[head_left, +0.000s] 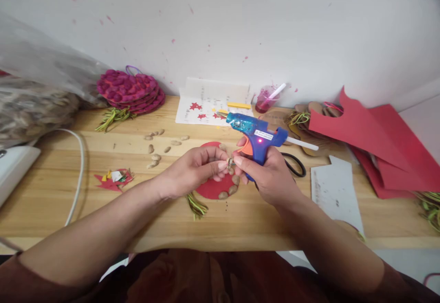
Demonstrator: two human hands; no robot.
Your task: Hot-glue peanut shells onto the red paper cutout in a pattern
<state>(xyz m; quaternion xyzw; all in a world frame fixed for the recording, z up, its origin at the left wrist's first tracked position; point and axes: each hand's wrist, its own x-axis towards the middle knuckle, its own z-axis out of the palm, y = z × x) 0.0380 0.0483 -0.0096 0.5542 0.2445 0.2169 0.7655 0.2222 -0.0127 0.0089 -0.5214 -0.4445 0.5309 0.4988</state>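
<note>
My right hand (pixel 271 174) is wrapped round the handle of a blue glue gun (pixel 250 129) with an orange trigger. Its nozzle points left and a white glue stick (pixel 302 143) juts from the back. Between the fingertips of my left hand (pixel 192 170) is a peanut shell (pixel 230 162); my right thumb and fingertip come close to it, and I cannot tell whether they touch it. Below both hands lies a red paper disc (pixel 209 189) with several peanut shells (pixel 235 180) along its right edge. A green-yellow tassel (pixel 197 206) sticks out at its lower left.
Loose peanuts (pixel 154 157) lie left of the disc, near red paper scraps (pixel 115 179). Finished magenta discs (pixel 130 90) are stacked behind. A cup of magenta paint (pixel 266 99) stands by the wall. Red sheets (pixel 381 147) lie right; a white cable (pixel 79 174) curves at left.
</note>
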